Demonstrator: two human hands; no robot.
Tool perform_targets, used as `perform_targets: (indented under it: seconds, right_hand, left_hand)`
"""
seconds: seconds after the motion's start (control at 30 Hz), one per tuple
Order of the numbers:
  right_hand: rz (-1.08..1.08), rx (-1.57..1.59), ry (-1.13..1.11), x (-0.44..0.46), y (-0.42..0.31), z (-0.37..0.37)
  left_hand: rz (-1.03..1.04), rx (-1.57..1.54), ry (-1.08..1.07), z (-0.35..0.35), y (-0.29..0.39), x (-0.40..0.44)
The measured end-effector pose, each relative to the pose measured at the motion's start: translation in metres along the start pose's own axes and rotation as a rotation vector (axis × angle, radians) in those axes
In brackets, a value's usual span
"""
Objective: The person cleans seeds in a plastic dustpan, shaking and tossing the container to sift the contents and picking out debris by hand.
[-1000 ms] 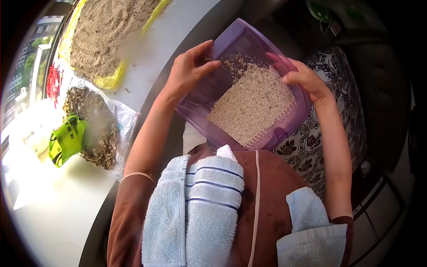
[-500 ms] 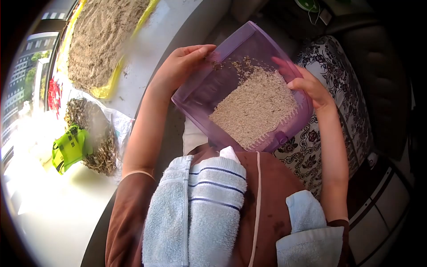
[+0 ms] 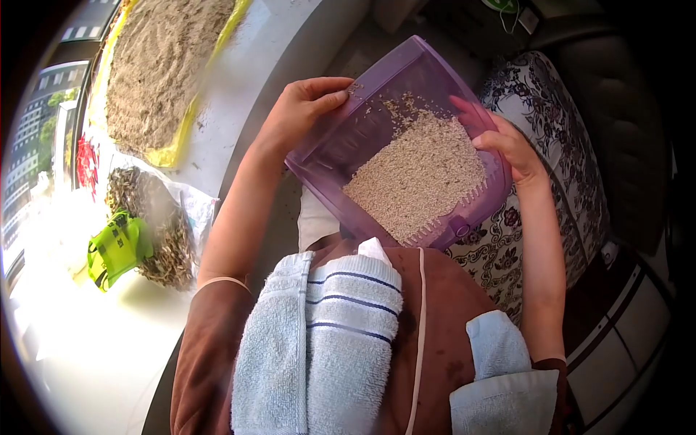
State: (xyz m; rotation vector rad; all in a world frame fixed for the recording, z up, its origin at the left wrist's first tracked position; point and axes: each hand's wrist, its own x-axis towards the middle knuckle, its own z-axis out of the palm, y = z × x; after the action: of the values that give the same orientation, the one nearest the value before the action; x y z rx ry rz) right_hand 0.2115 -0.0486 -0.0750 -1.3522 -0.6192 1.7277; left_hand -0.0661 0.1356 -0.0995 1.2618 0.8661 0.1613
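Note:
A translucent purple dustpan [image 3: 319,174] is held up in front of my body, tilted, with a row of comb-like teeth along its lower right side. Inside it lies a heap of small pale grains [image 3: 417,177], with darker bits scattered toward its upper edge. My left hand [image 3: 312,109] is closed on the upper left edge, thumb on top. On the opposite side, my right hand [image 3: 507,145] grips the wall, its thumb at the rim and its fingers showing through the purple plastic.
At the left, a yellow-edged sheet bears a brown grainy layer [image 3: 156,72] on a white ledge [image 3: 239,94]. Nearer are a white bag of dried plant matter [image 3: 163,239] and a bright green packet [image 3: 116,250]. A patterned cushion [image 3: 536,109] stands right. Towels [image 3: 348,326] hang on my front.
The dustpan has shifted very slightly to the right with both hands still on it. My left hand's fingers look less blurred. The grain heap keeps nearly the same shape.

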Motion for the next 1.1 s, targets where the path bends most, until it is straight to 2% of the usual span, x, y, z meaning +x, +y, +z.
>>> perform_targets:
  seconds: [0.13,0.23,0.33,0.37,0.47,0.6,0.8,0.83,0.93,0.97,1.07,1.1]
  right_hand:
    - [0.008,0.016,0.026,-0.004,0.0,-0.001]
    - [0.012,0.023,0.03,-0.006,0.004,-0.005]
    - [0.008,0.045,0.024,-0.007,0.0,-0.002]
    - [0.004,0.036,0.033,-0.009,-0.001,-0.002]
    - [-0.008,0.037,0.046,-0.013,0.0,0.0]
    - [-0.019,0.027,0.054,-0.014,0.004,-0.004]
    - [-0.045,0.043,0.059,-0.018,0.011,-0.006]
    - [-0.044,0.042,0.067,-0.02,0.012,-0.006]
    - [-0.048,0.043,0.08,-0.023,0.013,-0.005]
    - [-0.055,0.049,0.078,-0.023,0.015,-0.006]
    - [-0.046,0.045,0.074,-0.024,0.018,-0.01]
    - [-0.041,0.04,0.073,-0.023,0.018,-0.01]
  left_hand:
    - [-0.051,-0.096,-0.069,-0.012,-0.011,0.011]
    - [-0.042,-0.071,0.058,-0.011,-0.02,0.021]
    - [0.256,0.557,0.298,-0.002,-0.024,0.031]
    - [0.294,0.444,0.267,-0.001,-0.024,0.035]
    - [-0.074,0.221,0.036,0.007,0.016,0.026]
    - [-0.058,0.195,-0.039,0.009,0.017,0.035]
    - [-0.138,-0.108,-0.021,0.0,0.01,0.057]
    - [-0.03,-0.024,0.061,0.0,0.004,0.058]
    - [0.52,0.87,0.439,-0.007,-0.018,0.061]
    - [0.253,0.551,0.271,-0.009,-0.015,0.057]
    - [0.003,0.213,0.021,0.007,0.014,0.028]
    - [-0.05,0.221,0.051,0.013,0.016,0.025]
